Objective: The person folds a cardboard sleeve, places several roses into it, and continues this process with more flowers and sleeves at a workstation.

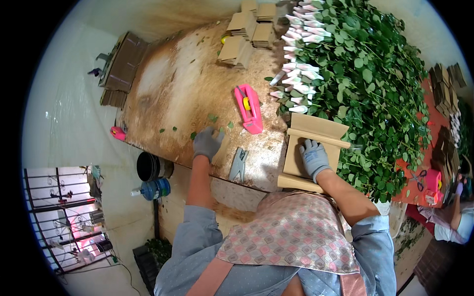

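Observation:
My left hand [208,143], in a grey glove, is low over the worn wooden table, fingers stretched and slightly blurred. Beside it lies a pale brown strip [221,150], perhaps cardboard, and small loose green leaves [212,118]. On the right, my gloved right hand [314,159] rests flat, fingers apart, on a creased sheet of cardboard [295,160] with folded ridges at its far and near ends. Between my hands are a grey stapler [239,164] and, farther off, a pink tape dispenser [250,111] with a yellow core.
A big heap of leafy stems [365,74] fills the right side, its pale wrapped buds [298,74] facing left. Cardboard stacks [236,51] stand at the back. Bundled cardboard [121,64] leans at the far left. A black bucket [148,166] and water jug [154,189] sit below the table's left edge.

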{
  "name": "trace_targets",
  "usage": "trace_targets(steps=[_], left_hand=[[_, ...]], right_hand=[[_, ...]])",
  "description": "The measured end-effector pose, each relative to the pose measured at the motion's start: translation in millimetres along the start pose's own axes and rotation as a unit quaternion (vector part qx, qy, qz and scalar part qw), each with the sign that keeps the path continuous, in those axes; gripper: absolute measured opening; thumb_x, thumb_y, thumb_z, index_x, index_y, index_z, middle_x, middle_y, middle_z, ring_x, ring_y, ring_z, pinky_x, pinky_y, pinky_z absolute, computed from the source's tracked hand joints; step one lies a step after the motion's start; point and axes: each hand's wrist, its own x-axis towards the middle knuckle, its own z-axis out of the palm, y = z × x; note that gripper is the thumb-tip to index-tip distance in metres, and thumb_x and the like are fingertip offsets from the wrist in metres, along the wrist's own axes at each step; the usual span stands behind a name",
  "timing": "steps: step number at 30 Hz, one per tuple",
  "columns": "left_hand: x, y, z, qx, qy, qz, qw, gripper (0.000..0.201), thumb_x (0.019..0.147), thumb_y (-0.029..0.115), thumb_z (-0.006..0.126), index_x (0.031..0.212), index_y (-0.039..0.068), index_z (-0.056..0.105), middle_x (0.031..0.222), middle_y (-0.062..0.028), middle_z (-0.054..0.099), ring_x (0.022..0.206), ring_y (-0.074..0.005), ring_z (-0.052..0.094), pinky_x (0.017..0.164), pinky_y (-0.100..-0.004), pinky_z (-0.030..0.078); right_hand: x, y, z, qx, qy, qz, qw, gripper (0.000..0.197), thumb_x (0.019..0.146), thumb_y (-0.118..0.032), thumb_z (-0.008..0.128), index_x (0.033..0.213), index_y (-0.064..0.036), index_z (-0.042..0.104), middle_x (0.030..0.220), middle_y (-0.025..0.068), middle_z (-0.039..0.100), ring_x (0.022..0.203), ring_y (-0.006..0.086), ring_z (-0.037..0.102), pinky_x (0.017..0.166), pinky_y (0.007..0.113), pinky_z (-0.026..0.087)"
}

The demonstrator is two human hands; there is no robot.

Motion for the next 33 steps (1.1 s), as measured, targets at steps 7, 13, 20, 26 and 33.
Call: trace_targets(steps=[7, 13, 20, 26, 33], left_hand=[[-44, -51, 74, 0.069, -0.057, -0.144, 0.985, 0.109, 0.072, 0.047, 0.081, 0.157, 0.011, 0.023, 0.15, -0.0178, 0.04, 0.14, -0.0397, 0.035, 0.112, -0.0585, 0.031], [-47, -69, 96, 0.061, 0.033, -0.112, 0.991, 0.109, 0.073, 0.043, 0.082, 0.157, 0.006, 0.024, 0.142, -0.0199, 0.048, 0.137, -0.0389, 0.04, 0.11, -0.0576, 0.033], [-53, -52, 47, -0.036, 0.145, -0.07, 0.986, 0.113, 0.069, 0.036, 0.087, 0.155, 0.001, 0.023, 0.136, -0.0248, 0.051, 0.125, -0.039, 0.05, 0.109, -0.0515, 0.037], [-65, 37, 14, -0.426, 0.181, 0.082, 0.883, 0.052, 0.084, 0.014, 0.078, 0.128, 0.003, 0.053, 0.113, -0.0064, 0.061, 0.097, -0.017, 0.059, 0.084, -0.0319, 0.051], [-77, 152, 113, -0.599, -0.37, 0.044, 0.709, 0.024, 0.094, 0.007, 0.068, 0.118, 0.001, 0.068, 0.106, -0.0001, 0.07, 0.092, -0.008, 0.062, 0.082, -0.0251, 0.05]], right_hand=[[2, 6, -3, -0.01, -0.041, 0.004, 0.999, 0.027, 0.101, -0.02, 0.05, 0.121, -0.0092, 0.064, 0.123, 0.0133, 0.056, 0.11, 0.0308, 0.057, 0.086, 0.044, 0.048], [3, 2, -10, -0.031, -0.067, 0.002, 0.997, 0.029, 0.099, -0.019, 0.051, 0.123, -0.009, 0.063, 0.124, 0.0137, 0.056, 0.112, 0.0309, 0.056, 0.085, 0.045, 0.049], [-1, 5, -1, 0.001, -0.007, 0.002, 1.0, 0.026, 0.096, -0.019, 0.052, 0.116, -0.0102, 0.065, 0.12, 0.0128, 0.057, 0.11, 0.0298, 0.057, 0.082, 0.044, 0.049], [-4, 13, -4, 0.063, 0.025, -0.011, 0.998, 0.023, 0.094, -0.018, 0.051, 0.111, -0.0087, 0.064, 0.113, 0.0137, 0.058, 0.106, 0.0313, 0.058, 0.081, 0.045, 0.051], [-9, 29, -3, 0.076, 0.036, -0.051, 0.995, 0.036, 0.092, -0.018, 0.054, 0.126, -0.0068, 0.059, 0.125, 0.0144, 0.057, 0.115, 0.0316, 0.055, 0.093, 0.046, 0.047]])
